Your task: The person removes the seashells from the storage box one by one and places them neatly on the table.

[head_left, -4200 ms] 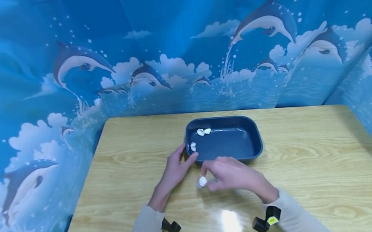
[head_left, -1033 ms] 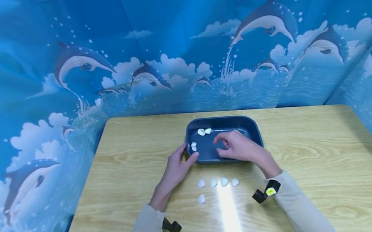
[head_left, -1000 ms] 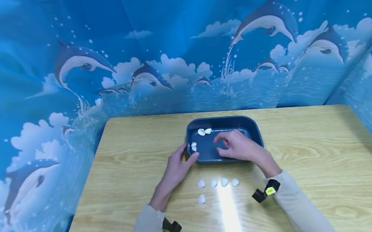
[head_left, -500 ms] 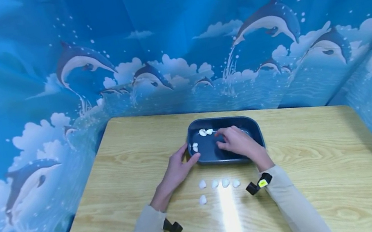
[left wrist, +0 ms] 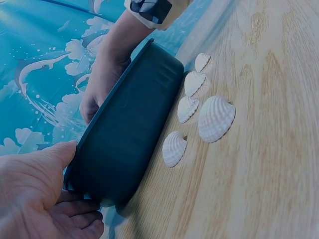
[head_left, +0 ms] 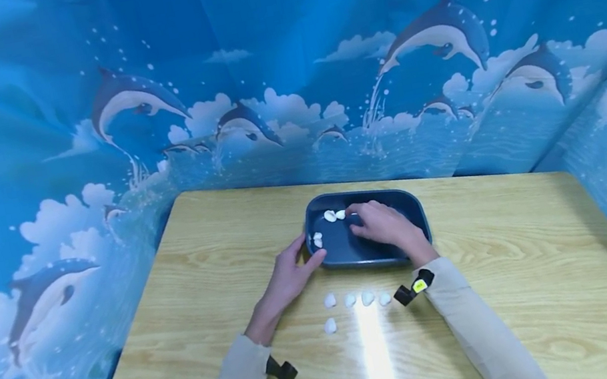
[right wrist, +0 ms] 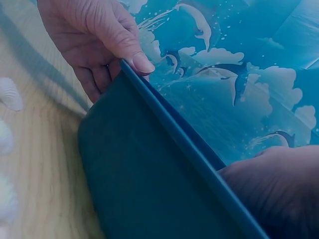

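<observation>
A dark blue rectangular tub (head_left: pixel 377 258) stands on the table, with white seashells inside it. My left hand (head_left: pixel 288 275) grips its near left corner, thumb over the rim and fingers against the outer wall. Inside the tub is my right hand (head_left: pixel 384 224), its index fingertip at or beside a white seashell (head_left: pixel 340 215); the thumb is spread away from that finger. Another seashell (head_left: pixel 330 216) lies against the first. By the left wall sits a small pair of seashells (head_left: pixel 318 240). In the right wrist view, the tub's wall (right wrist: pixel 144 164) hides the right fingertips.
On the wooden table (head_left: pixel 216 245) in front of the tub, several ribbed seashells (head_left: pixel 368 298) lie in a row. One more seashell (head_left: pixel 330 325) lies nearer the person. A blue dolphin-print curtain (head_left: pixel 283 71) rises behind the table and at its sides.
The right hand first held a shell over the table in front of the tub. Later it was inside the tub, and has since moved left to the back shells. Left hand stays on the corner.
</observation>
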### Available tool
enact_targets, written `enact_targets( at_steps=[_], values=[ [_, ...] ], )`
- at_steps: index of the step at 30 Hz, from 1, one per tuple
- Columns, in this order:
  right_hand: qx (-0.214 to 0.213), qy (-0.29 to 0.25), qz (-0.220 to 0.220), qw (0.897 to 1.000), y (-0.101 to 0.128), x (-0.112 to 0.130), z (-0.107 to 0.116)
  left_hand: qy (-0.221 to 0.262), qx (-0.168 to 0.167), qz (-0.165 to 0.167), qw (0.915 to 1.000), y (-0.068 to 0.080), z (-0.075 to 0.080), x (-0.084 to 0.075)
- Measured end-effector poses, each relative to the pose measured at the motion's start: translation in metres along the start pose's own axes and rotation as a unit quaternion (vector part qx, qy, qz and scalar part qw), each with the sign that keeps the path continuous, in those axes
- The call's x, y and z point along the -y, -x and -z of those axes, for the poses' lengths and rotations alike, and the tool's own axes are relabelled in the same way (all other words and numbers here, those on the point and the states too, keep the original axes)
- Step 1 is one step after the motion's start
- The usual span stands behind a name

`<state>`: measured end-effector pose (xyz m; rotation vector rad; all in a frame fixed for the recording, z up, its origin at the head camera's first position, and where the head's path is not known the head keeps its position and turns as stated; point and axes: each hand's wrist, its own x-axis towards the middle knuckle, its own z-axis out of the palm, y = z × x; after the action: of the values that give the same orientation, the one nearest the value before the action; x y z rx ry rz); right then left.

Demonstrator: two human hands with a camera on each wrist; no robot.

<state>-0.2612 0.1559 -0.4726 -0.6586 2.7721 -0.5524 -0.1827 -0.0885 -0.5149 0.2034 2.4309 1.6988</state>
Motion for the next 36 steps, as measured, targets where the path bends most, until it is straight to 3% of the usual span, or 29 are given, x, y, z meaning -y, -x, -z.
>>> enact_targets(
  at_steps=[5, 14, 36],
  values=[
    [0.019, 0.008, -0.005, 1.000, -0.007, 0.000, -0.001, -0.003, 0.001, -0.005, 1.0000, -0.001, 0.000, 0.001],
    [0.016, 0.012, -0.007, 1.000, -0.017, -0.001, -0.008, -0.001, 0.003, -0.016, 0.9999, 0.000, 0.000, 0.000],
    [-0.024, 0.029, -0.008, 0.999, -0.019, -0.002, -0.009, -0.001, 0.000, -0.016, 0.9999, -0.001, 0.000, 0.002]
  ],
)
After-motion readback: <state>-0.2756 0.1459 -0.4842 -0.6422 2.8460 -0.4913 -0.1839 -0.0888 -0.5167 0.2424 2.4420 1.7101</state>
